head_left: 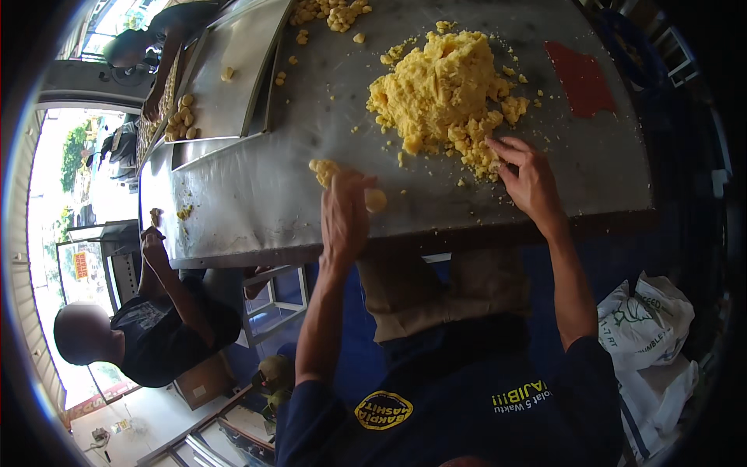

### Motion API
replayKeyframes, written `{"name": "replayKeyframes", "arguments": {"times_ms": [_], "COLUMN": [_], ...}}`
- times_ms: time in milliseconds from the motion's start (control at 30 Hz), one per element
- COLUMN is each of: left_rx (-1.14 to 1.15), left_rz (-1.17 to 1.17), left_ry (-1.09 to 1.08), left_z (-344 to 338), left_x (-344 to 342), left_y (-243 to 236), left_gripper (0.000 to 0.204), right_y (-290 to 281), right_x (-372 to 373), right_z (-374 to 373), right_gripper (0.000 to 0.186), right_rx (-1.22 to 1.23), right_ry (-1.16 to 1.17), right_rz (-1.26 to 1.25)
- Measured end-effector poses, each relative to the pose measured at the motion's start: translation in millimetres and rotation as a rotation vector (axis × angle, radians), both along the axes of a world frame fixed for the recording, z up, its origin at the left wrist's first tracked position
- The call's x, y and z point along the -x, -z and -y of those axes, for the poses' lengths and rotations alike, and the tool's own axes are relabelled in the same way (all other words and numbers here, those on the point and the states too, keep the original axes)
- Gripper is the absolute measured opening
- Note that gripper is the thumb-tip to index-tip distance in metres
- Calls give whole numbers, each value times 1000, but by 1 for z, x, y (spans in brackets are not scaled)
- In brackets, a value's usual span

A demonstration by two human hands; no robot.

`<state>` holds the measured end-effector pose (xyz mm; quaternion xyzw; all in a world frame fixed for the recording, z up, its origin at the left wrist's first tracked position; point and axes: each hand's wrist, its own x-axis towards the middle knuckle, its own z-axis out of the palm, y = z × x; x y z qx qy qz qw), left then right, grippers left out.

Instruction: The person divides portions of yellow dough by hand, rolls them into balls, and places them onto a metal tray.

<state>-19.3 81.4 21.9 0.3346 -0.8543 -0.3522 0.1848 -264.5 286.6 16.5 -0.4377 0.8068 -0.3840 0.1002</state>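
Observation:
A large heap of crumbly yellow dough point(440, 89) sits on the metal table point(311, 101). My right hand point(531, 180) is at its near right edge, thumb and fingertips bent around some of the loose dough. Nearer the table's front edge is my left hand point(346, 214), smeared by motion, its fingers curled toward the right. Close beside those fingers shows a smooth, pale yellow ball point(376, 201). Just beyond the same hand lie small yellow lumps point(323, 170). Whatever the left palm may hold is hidden.
A red flat scraper point(580, 79) lies right of the heap. Metal trays point(226, 78) with yellow balls point(180, 121) stand at the left. More balls point(331, 14) are at the far edge. One co-worker point(171, 319) sits left; another person point(148, 47) works beyond. White sacks point(646, 323) stand right.

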Motion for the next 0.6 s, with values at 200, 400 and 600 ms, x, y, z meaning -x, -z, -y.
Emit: {"name": "replayKeyframes", "arguments": {"times_ms": [200, 400, 600], "left_rx": [561, 271, -305], "left_rz": [95, 29, 286], "left_ry": [-66, -5, 215], "left_z": [26, 19, 13], "left_x": [59, 23, -42], "left_y": [16, 10, -20], "left_gripper": [24, 26, 36], "right_y": [-1, 1, 23], "right_x": [-10, -34, -21], "right_z": [6, -2, -7], "right_gripper": [37, 53, 57], "right_rx": [-33, -18, -4], "right_ry": [69, 44, 47], "right_rz": [-59, -152, -191]}}
